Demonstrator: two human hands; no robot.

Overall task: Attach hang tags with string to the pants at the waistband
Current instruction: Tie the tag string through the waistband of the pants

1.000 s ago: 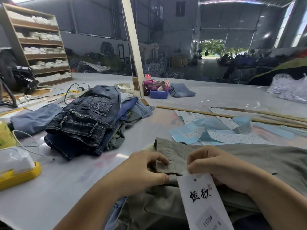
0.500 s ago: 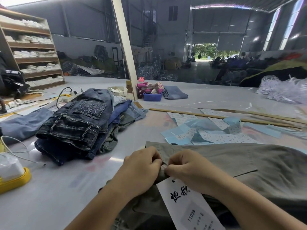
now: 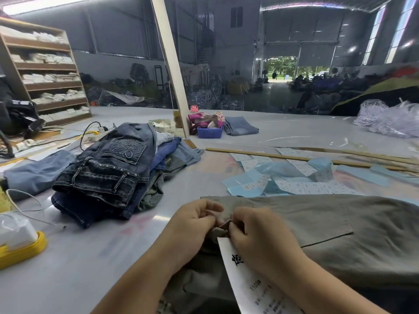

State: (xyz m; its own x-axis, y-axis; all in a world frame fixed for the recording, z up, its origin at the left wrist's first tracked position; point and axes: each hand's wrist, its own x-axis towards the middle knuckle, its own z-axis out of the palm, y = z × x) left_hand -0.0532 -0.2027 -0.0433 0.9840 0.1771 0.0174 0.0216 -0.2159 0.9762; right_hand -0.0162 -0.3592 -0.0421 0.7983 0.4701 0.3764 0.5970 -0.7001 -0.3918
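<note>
Since a moment ago, the white hang tag (image 3: 254, 282) is sliding lower under the right wrist, hiding most of its black lettering. The left hand (image 3: 192, 225) and right hand (image 3: 256, 236) are both pinching the waistband edge of the khaki pants (image 3: 340, 225), fingertips almost meeting; the string is probably between them, too small to see. The pants are lying at the bench's (image 3: 79, 264) near edge, bare surface open to their left. One stack of jeans (image 3: 108, 173) is sitting beyond, with scattered blue label sheets (image 3: 283, 177) behind the pants.
</note>
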